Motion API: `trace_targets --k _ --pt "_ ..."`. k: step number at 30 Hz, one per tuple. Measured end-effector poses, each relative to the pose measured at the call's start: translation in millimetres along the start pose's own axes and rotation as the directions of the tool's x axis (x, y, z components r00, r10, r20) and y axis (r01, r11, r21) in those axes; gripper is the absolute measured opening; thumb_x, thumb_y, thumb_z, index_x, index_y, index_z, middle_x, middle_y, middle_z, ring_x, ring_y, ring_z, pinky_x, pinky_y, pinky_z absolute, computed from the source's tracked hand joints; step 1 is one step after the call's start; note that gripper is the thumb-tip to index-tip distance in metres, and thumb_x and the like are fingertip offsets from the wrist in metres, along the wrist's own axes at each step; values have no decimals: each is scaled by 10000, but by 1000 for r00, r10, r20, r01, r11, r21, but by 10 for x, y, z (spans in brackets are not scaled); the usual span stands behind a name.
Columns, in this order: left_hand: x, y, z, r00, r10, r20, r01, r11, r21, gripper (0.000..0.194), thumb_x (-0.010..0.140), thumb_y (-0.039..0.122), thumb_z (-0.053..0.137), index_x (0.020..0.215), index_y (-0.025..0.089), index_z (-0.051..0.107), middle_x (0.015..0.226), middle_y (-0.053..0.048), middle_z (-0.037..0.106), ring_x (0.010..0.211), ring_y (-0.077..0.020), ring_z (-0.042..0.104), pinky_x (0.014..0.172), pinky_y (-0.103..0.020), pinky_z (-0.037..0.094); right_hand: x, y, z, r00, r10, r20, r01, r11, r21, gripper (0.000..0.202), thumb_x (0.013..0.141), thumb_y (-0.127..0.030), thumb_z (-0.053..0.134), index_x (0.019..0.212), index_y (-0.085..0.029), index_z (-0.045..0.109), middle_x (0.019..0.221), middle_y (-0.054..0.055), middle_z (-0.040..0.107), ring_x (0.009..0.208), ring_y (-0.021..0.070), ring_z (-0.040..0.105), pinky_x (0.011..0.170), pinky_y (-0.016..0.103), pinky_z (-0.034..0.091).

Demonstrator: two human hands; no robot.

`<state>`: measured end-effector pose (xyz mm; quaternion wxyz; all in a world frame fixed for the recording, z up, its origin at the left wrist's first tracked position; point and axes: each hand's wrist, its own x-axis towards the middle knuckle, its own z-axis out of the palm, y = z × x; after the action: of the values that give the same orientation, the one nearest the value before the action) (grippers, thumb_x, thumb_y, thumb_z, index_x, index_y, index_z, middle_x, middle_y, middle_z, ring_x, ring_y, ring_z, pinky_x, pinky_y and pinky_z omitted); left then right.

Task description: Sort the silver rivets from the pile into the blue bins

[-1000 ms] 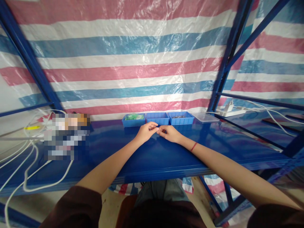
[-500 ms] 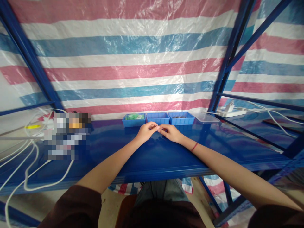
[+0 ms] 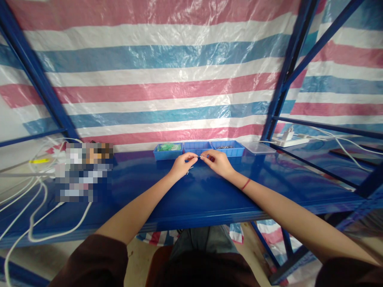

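Observation:
My left hand (image 3: 181,165) and my right hand (image 3: 220,162) meet over the blue tabletop, just in front of the blue bins. Both are closed in a pinch. Between their fingertips sits a small thin dark metal-looking piece (image 3: 199,156), gripped from either side and too small to name. Just under my left palm show a few small slim metallic bits (image 3: 189,170); whether they lie on the table or hang from the curled fingers I cannot tell. The middle blue bin (image 3: 198,146) stands right behind my fingertips, its inside partly hidden.
The left blue bin (image 3: 168,155) holds green and clear plastic material; the right bin (image 3: 231,151) has small metal parts. Beside it lies a clear plastic lid (image 3: 259,148). A power strip (image 3: 290,140) is at right. White cables (image 3: 44,199) and a blurred-out pile crowd the left.
My fingertips have drawn slightly apart, revealing the thin piece between them. My right hand has risen and turned a little. Slim metallic bits now show beneath my left hand.

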<state>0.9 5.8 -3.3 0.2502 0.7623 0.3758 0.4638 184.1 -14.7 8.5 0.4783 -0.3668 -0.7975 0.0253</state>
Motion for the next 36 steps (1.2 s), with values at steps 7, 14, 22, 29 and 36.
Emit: trace_targets --k 7,14,22,29,36 --pt "7 -23 -3 1000 21 19 -23 995 94 230 829 326 513 938 158 624 939 -57 659 897 -170 600 837 -304 465 10 -74 -12 998 -57 37 59 998 -38 247 864 -387 483 830 -196 636 787 50 659 691 164 581 674 282 454" --pt "-5 -46 -138 996 62 58 -84 836 542 278 825 308 491 1055 209 613 914 -50 619 906 -195 567 885 -363 427 176 470 -297 944 117 -308 -216 926 -310 298 884 -389 414 907 -172 617 857 86 647 709 185 568 706 312 426" --pt "-2 -112 -357 960 -100 263 -84 790 607 435 689 546 583 939 209 698 802 -47 609 751 -189 598 699 -259 461 142 718 -374 900 243 -363 -396 805 -442 330 845 -368 450 1051 -142 573 972 140 630 898 274 565 753 383 411" --pt "-25 -75 -175 949 11 315 -190 818 543 241 799 274 526 965 196 682 881 -61 644 784 -174 606 767 -277 463 88 344 -45 975 23 220 31 971 -238 235 837 -284 490 982 -155 623 872 88 655 767 187 594 722 297 442" --pt "-36 -95 -78 946 83 313 -234 844 483 208 827 193 483 938 179 658 912 -55 648 866 -166 598 837 -292 457 7 221 207 917 -13 398 76 987 -144 140 811 -226 536 814 -171 665 842 79 650 780 186 594 742 308 446"
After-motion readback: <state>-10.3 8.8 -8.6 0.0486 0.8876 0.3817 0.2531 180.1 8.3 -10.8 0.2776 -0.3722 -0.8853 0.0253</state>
